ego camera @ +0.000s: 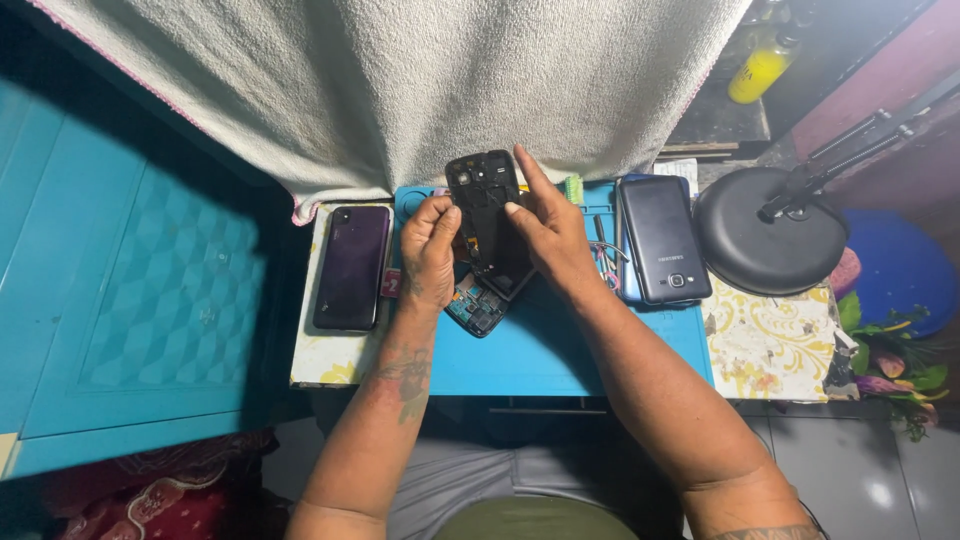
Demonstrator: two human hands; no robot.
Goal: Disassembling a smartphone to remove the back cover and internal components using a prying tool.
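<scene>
Both my hands hold a black phone frame upright over a blue work mat. My left hand grips its left edge with curled fingers. My right hand holds the right edge, thumb pressed on the frame, index finger stretched up. Below the frame, between my hands, part of a phone body with a bluish circuit board shows; which hand carries it is hidden.
A dark purple phone lies left of the mat, a black phone right of it. A round black lamp base stands farther right. A white towel hangs behind. Small tools lie by my right wrist.
</scene>
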